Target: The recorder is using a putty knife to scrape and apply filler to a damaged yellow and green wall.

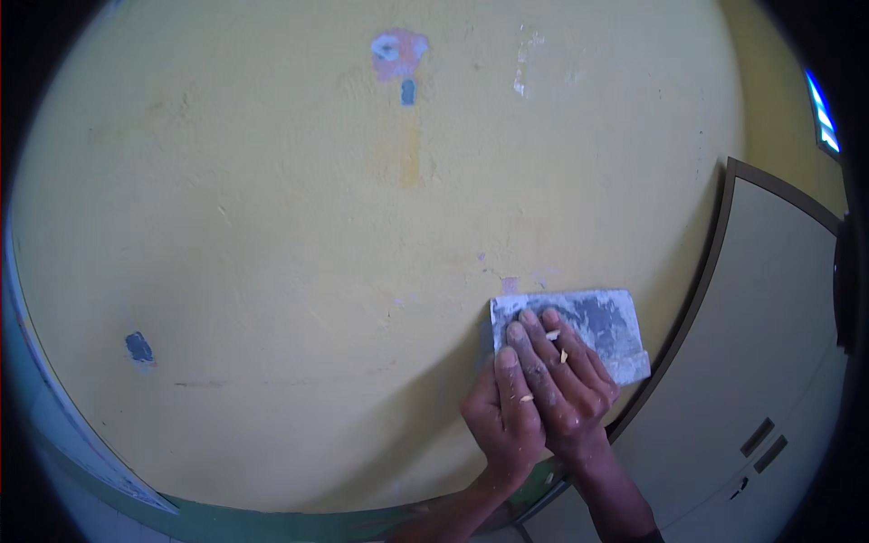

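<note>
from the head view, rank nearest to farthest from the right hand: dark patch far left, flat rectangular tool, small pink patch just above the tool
1. Flat rectangular tool: touching, under the right hand.
2. Small pink patch: just above the tool's upper edge, toward its left end.
3. Dark patch: far left.

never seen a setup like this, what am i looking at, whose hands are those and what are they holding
There is no machine here: a person works with two bare hands. The one picture comes from a wide fisheye camera worn on their head, so straight edges bend and the corners go dark.

The left hand and right hand overlap on a flat grey plate smeared white, held at a pale yellow wall. Their undersides are hidden. Small pale flakes cling to the fingers.

The wall shows a pink patch and two blue-grey spots. A cabinet stands at right.
</note>
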`<state>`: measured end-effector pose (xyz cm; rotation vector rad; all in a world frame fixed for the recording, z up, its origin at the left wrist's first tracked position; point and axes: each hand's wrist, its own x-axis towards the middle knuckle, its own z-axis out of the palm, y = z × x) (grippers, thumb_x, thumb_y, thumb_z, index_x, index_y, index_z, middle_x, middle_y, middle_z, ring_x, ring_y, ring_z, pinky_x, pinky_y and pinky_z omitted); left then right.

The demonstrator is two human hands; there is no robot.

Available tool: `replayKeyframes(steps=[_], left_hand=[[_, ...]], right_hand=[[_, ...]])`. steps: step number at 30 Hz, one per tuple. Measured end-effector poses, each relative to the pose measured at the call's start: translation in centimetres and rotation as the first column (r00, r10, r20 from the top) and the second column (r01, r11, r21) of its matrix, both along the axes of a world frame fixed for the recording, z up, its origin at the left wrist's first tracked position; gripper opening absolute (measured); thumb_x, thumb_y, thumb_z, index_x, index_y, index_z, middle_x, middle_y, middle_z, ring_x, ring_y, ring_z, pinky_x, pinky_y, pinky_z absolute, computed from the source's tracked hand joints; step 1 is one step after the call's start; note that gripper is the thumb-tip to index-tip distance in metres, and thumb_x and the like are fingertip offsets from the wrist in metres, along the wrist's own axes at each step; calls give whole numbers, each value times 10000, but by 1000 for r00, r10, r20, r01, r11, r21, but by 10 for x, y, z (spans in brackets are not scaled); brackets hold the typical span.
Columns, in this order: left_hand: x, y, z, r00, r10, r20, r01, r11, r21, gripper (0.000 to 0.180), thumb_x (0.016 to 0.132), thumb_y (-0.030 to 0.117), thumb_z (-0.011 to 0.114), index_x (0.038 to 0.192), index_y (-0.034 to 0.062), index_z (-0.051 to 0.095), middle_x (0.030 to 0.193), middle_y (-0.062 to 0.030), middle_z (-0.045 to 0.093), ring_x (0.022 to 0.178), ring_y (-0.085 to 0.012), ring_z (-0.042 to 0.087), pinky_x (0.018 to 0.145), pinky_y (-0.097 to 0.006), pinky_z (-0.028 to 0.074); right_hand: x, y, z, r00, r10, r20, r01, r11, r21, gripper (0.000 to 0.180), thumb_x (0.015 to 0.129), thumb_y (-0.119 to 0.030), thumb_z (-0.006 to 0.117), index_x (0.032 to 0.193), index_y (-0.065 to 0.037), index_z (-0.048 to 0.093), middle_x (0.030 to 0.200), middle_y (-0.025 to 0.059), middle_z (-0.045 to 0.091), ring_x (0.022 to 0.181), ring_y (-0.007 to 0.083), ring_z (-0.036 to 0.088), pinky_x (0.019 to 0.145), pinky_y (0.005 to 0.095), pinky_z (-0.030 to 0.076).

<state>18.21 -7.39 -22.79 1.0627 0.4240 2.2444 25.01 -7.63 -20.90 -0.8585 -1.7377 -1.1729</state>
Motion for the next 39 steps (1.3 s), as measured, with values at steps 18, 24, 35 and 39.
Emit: replayKeyframes(steps=[18,24,35,39], left_hand=[[-32,1,13,982,144,-123,-141,989,32,373,1082,186,454,843,-66,589,711,-62,595,694,-83,510,587,-315,430],[-54,6,38,993,59,-101,-54,997,55,357,1084,174,476,878,-75,628,699,-74,622,693,-71,516,589,-299,457],[-47,0,13,994,56,-92,-57,998,-6,367,1079,187,480,864,-69,631,739,-58,636,708,-71,526,598,-297,444],[-49,-3,2,996,37,-86,-39,999,-22,367,1079,179,477,859,-77,622,695,-70,622,692,-79,527,582,-307,450]], right_hand=[[-28,5,19,988,149,-47,-147,988,46,244,903,-115,695,1128,-58,769,1102,109,771,1113,298,722,959,387,578],[-45,9,46,987,152,-48,-147,984,104,220,910,-134,693,1101,-61,775,1126,94,768,1111,281,724,958,391,578],[-41,-3,22,986,156,-60,-154,987,40,263,922,-133,649,1145,-46,757,1175,109,748,1124,291,711,936,397,578],[-43,-3,3,990,105,-95,-102,994,41,255,899,-119,688,1134,-67,774,1164,93,758,1136,265,713,961,376,569]])
